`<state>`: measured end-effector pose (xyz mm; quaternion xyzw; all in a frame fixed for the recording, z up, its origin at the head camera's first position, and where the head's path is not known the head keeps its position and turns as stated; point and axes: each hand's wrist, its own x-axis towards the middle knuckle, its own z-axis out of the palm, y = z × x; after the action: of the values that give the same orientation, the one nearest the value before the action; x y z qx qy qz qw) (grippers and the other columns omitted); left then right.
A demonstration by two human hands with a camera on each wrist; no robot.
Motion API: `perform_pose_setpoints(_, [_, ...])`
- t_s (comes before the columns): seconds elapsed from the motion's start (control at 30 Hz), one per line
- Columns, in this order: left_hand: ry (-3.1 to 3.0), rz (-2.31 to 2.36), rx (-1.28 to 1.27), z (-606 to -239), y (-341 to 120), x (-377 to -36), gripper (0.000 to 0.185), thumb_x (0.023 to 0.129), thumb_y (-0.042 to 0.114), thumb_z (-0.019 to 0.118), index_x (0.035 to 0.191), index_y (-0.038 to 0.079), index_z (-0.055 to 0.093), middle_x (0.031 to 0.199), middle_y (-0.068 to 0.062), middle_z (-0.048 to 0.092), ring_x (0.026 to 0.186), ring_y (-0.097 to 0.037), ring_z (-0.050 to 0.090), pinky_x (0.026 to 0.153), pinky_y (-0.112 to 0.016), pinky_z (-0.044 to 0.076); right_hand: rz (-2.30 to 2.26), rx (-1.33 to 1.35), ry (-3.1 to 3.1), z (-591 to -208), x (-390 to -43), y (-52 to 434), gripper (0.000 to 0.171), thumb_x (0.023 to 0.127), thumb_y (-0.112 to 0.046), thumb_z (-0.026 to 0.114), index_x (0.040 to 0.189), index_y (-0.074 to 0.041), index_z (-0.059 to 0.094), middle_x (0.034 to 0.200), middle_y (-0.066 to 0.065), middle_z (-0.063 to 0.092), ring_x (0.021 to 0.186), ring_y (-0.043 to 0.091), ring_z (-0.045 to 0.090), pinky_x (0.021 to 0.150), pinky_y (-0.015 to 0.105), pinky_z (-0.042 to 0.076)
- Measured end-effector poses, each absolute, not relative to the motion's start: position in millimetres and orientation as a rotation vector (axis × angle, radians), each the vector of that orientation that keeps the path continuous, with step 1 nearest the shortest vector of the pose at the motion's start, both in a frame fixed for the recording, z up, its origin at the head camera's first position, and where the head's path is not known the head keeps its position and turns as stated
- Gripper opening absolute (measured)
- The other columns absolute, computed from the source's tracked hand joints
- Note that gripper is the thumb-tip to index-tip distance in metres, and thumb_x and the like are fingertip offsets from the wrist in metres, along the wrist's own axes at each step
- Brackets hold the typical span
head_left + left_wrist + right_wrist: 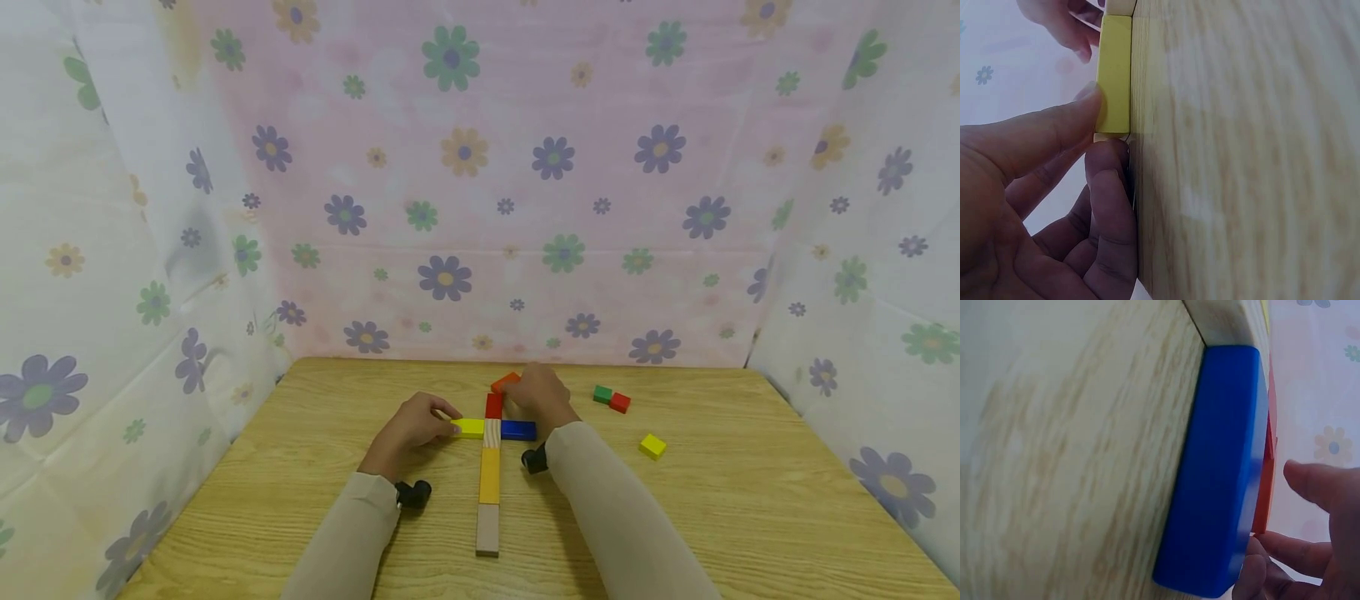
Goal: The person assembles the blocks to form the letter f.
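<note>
— Where's the yellow block point(469, 427)?

— Flat on the wooden table point(750, 500), touching the left side of the pale block point(492, 433). The left hand point(411, 425) pinches its outer end between thumb and fingertip.

— The right hand point(542, 395)?

— Beyond the blue block point(518, 430), which touches the pale block's right side; fingers curled around an orange block point(505, 382), just past the red block point(493, 405).

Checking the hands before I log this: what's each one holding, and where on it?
Left hand pinches the yellow block at its outer end. Right hand is on the orange block; its grip is hidden.
</note>
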<state>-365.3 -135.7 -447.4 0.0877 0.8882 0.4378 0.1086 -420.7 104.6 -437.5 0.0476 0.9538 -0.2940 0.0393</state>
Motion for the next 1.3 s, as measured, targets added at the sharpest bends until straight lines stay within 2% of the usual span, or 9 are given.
perform_pose_setpoints(0.07, [2.616, 1.285, 0.261, -447.8, -136.0, -365.4, 0.022, 0.090, 0.016, 0.081, 0.112, 0.013, 0.080, 0.095, -0.005, 0.074, 0.078, -0.017, 0.068, 0.071, -0.031, 0.059, -0.904, 0.142, 2.936, -437.0, -419.6, 104.3, 0.047, 0.093, -0.048, 0.072, 0.065, -0.014, 0.057, 0.063, 0.001, 0.043, 0.059, 0.023, 0.048, 0.057, 0.036, 0.036])
perform_pose_setpoints(0.13, [2.616, 1.283, 0.257, -447.9, -135.9, -365.5, 0.022, 0.091, 0.017, 0.081, 0.112, 0.014, 0.080, 0.095, -0.005, 0.074, 0.078, -0.017, 0.068, 0.072, -0.030, 0.059, -0.898, 0.129, 2.957, -436.7, -418.3, 104.1, 0.040, 0.094, -0.045, 0.071, 0.073, -0.013, 0.064, 0.069, 0.002, 0.052, 0.064, 0.024, 0.052, 0.061, 0.037, 0.039])
perform_pose_setpoints(0.2, [2.615, 1.283, 0.255, -447.7, -135.7, -365.3, 0.021, 0.091, 0.017, 0.081, 0.112, 0.014, 0.080, 0.096, -0.005, 0.074, 0.078, -0.016, 0.067, 0.072, -0.030, 0.059, -0.875, 0.107, 2.990, -436.5, -417.4, 104.4, 0.033, 0.095, -0.044, 0.071, 0.090, -0.012, 0.073, 0.081, 0.003, 0.064, 0.071, 0.024, 0.057, 0.065, 0.038, 0.043])
perform_pose_setpoints(0.3, [2.620, 1.277, 0.255, -447.4, -135.3, -365.2, 0.021, 0.091, 0.017, 0.080, 0.112, 0.014, 0.080, 0.097, -0.005, 0.074, 0.078, -0.016, 0.067, 0.072, -0.030, 0.059, -0.829, 0.079, 3.030, -436.3, -417.4, 105.0, 0.037, 0.096, -0.043, 0.072, 0.118, -0.014, 0.075, 0.104, 0.004, 0.073, 0.081, 0.024, 0.061, 0.071, 0.040, 0.046])
perform_pose_setpoints(0.4, [2.623, 1.273, 0.247, -447.2, -134.8, -365.2, 0.020, 0.091, 0.017, 0.080, 0.111, 0.015, 0.080, 0.097, -0.004, 0.074, 0.078, -0.017, 0.067, 0.071, -0.030, 0.058, -0.791, 0.054, 3.049, -436.7, -418.4, 106.3, 0.044, 0.096, -0.043, 0.073, 0.130, -0.016, 0.073, 0.113, 0.005, 0.074, 0.082, 0.024, 0.061, 0.071, 0.039, 0.047])
perform_pose_setpoints(0.67, [2.621, 1.267, 0.215, -447.0, -134.4, -365.9, 0.020, 0.091, 0.017, 0.080, 0.110, 0.014, 0.081, 0.097, -0.005, 0.074, 0.078, -0.017, 0.066, 0.070, -0.029, 0.056, -0.786, 0.056, 3.059, -439.1, -420.4, 109.7, 0.040, 0.095, -0.038, 0.075, 0.128, -0.016, 0.074, 0.111, 0.005, 0.074, 0.077, 0.024, 0.058, 0.064, 0.035, 0.043])
perform_pose_setpoints(0.9, [2.626, 1.260, 0.226, -446.9, -135.0, -365.8, 0.020, 0.091, 0.018, 0.080, 0.111, 0.015, 0.081, 0.098, -0.004, 0.074, 0.079, -0.017, 0.067, 0.072, -0.030, 0.057, -0.777, 0.073, 3.051, -437.2, -419.1, 105.1, 0.027, 0.098, -0.040, 0.070, 0.108, -0.015, 0.078, 0.086, 0.002, 0.069, 0.071, 0.024, 0.057, 0.061, 0.035, 0.041])
perform_pose_setpoints(1.1, [2.624, 1.261, 0.214, -447.4, -134.9, -365.9, 0.020, 0.091, 0.018, 0.081, 0.110, 0.015, 0.081, 0.098, -0.005, 0.075, 0.079, -0.017, 0.067, 0.071, -0.030, 0.057, -0.699, 0.063, 3.077, -438.0, -420.0, 102.2, 0.031, 0.096, -0.043, 0.072, 0.112, -0.017, 0.079, 0.084, 0.001, 0.068, 0.071, 0.023, 0.058, 0.061, 0.034, 0.042])
perform_pose_setpoints(1.3, [2.622, 1.267, 0.216, -447.4, -134.3, -365.1, 0.020, 0.091, 0.018, 0.081, 0.110, 0.014, 0.081, 0.098, -0.005, 0.074, 0.079, -0.017, 0.067, 0.071, -0.030, 0.056, -0.668, 0.028, 3.110, -437.8, -416.8, 105.0, 0.029, 0.096, -0.043, 0.073, 0.106, -0.017, 0.080, 0.081, 0.000, 0.068, 0.070, 0.024, 0.057, 0.064, 0.037, 0.042])
